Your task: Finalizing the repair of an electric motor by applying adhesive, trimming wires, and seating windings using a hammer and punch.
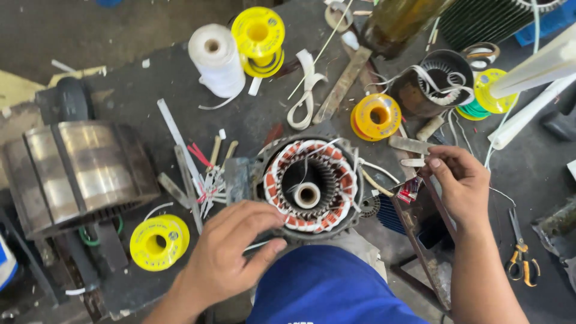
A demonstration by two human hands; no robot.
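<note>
Dead centre on the dark workbench: motor stator, round metal housing, copper windings bound in white lacing ringing the open bore, small white spool standing inside the bore. Left hand down at the near-left rim, fingertips curled onto the lacing, thumb tucked below against the housing, pinching at the winding edge rather than spread flat. Right hand off to the stator's right, apart from it, fingers pressed together with thumb and forefinger nipping something thin; just what, too small to tell. Small red-and-white packet right beside those fingers, on the edge of a rusty metal frame.

Moving outward: scatter of red and white slivers and sticks just left of the stator. Yellow tape reel near the left wrist, another beyond the stator, a third at the far edge next to a fat cone of white thread. Loop of white tape between them. Second, darker stator shell at far right with white strands spilling out. Big ribbed rotor block lying at far left. Orange-handled scissors at the right edge. Blue garment filling the bottom of the view.
</note>
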